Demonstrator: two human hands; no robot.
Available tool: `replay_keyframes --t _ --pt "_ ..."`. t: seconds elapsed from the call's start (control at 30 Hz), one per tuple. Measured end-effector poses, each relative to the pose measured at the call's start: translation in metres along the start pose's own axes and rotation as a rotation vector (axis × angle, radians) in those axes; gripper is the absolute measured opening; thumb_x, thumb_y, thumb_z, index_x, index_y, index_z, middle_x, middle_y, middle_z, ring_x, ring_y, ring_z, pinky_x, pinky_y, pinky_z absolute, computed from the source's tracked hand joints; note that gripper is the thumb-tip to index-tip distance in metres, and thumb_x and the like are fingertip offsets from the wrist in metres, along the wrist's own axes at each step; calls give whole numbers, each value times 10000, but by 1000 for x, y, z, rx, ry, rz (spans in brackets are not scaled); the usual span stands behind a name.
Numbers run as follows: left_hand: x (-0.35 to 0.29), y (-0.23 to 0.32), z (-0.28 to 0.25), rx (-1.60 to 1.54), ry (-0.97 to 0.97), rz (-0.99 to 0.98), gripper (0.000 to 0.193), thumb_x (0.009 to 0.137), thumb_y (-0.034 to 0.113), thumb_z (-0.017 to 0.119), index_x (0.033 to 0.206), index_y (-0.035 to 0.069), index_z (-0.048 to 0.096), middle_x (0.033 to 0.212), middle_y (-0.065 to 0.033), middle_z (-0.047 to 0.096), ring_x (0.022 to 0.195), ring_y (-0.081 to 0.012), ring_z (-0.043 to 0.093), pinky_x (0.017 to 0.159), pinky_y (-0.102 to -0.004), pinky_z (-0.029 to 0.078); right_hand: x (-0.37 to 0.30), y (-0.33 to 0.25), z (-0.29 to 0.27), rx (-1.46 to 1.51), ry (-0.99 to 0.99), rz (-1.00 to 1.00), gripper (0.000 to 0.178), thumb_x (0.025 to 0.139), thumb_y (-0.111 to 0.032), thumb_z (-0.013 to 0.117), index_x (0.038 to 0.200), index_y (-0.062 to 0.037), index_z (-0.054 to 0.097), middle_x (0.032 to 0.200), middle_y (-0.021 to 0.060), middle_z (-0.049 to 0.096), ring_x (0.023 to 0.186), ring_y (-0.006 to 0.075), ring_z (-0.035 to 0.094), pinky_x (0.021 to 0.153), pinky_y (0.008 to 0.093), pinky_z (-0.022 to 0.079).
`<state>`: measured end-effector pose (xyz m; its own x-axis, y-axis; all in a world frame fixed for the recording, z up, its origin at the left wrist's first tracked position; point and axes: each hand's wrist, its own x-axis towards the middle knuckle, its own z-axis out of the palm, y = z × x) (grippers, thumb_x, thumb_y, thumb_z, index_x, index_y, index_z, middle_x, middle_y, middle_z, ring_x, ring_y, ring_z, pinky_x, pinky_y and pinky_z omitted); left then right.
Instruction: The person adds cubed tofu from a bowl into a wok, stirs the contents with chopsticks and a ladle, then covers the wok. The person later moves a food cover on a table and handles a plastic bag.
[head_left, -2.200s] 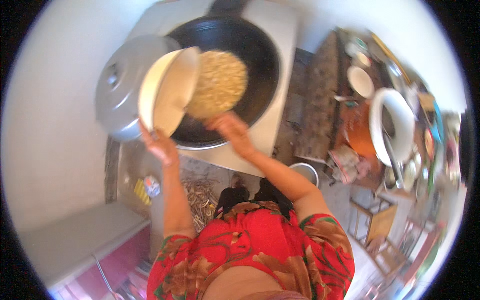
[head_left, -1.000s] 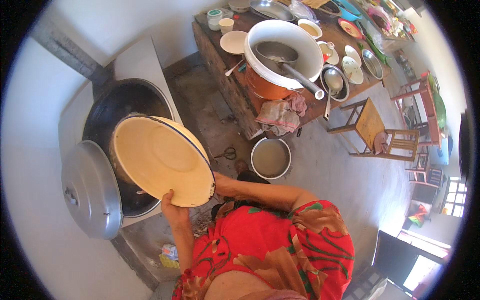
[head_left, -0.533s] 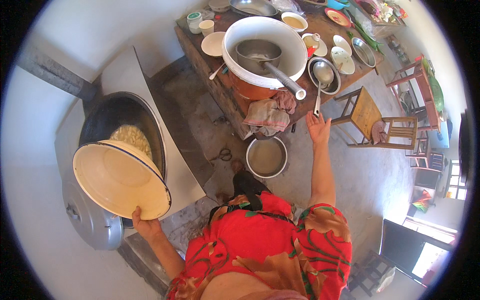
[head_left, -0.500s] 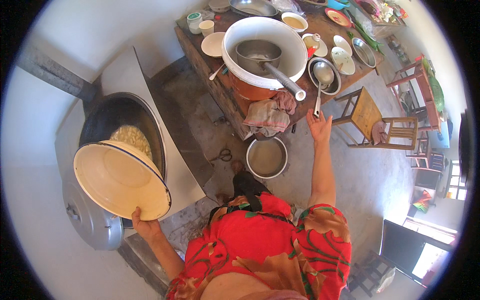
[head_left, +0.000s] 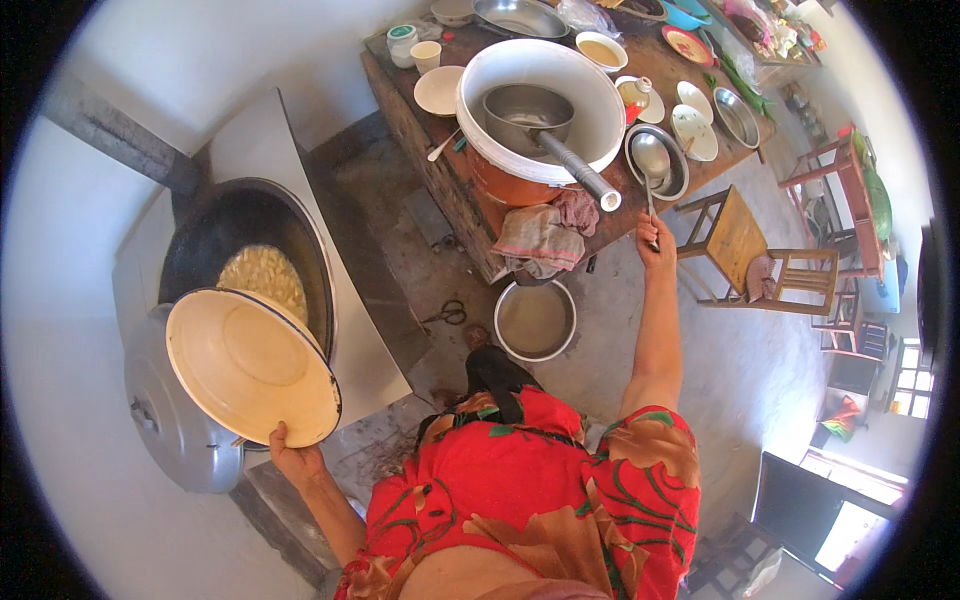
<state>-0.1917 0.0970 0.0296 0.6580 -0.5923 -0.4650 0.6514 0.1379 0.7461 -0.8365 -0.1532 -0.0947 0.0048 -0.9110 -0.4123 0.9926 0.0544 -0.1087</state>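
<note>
My left hand (head_left: 296, 457) grips the rim of a cream enamel basin (head_left: 250, 365) with a dark blue edge. The basin is tilted above the near side of a large black wok (head_left: 205, 232) set into the stove. Pale chunks of food (head_left: 264, 277) lie in the wok, partly hidden by the basin. At the right, my right hand (head_left: 656, 241) is closed round the handle of a metal ladle (head_left: 652, 158). The ladle's bowl rests in a steel basin (head_left: 680, 180) at the table's edge.
A white bucket (head_left: 470, 110) holding a long-handled metal dipper (head_left: 528, 110) stands on the wooden table (head_left: 420, 150). Cloths (head_left: 540, 240) hang at its corner. Below sits a metal basin of cloudy liquid (head_left: 535, 320). A big lid (head_left: 185, 430) leans left; a wooden chair (head_left: 735, 240) stands right.
My right hand was open at the ladle's handle end; now its fingers have closed round the handle. The enamel basin has shifted slightly right, showing more of the food in the wok.
</note>
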Motion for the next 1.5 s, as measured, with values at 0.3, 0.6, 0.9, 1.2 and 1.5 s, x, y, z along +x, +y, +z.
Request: replay_keyframes --t 0.3,0.6,0.9,1.2,1.5 --pt "-2 3 0 -25 1 23 479 764 33 510 1224 -29 388 1196 -150 489 1098 -292 492 939 -436 427 -59 21 8 -37 -120 42 245 900 -49 396 1115 70 395 764 70 401 520 98 392 396 206 365" --pt "2 8 -14 -50 12 40 485 761 31 508 1224 -39 382 1182 -157 493 1094 -296 494 930 -440 434 -168 68 57 -77 -68 33 299 920 -71 384 1190 58 380 773 57 379 523 74 372 362 183 342" --pt "-5 20 -32 -145 20 94 456 771 44 492 1208 -42 394 1184 -161 493 1081 -298 505 927 -431 435 -222 68 130 -350 -281 14 413 933 -88 367 1311 17 239 775 67 369 510 88 374 347 195 337" --pt "-38 65 -76 -291 230 351 504 770 36 487 1251 -44 358 1220 -155 470 1128 -292 465 986 -411 375 -223 155 202 -740 -573 246 505 913 -56 405 1355 -6 165 701 69 380 367 67 351 252 195 324" --pt "-84 86 -150 -404 374 569 526 758 13 480 1265 -29 347 1211 -152 473 1121 -290 472 976 -418 385 -207 320 208 -1163 -486 799 518 858 -120 505 1316 -21 286 673 43 425 368 48 339 273 159 259"
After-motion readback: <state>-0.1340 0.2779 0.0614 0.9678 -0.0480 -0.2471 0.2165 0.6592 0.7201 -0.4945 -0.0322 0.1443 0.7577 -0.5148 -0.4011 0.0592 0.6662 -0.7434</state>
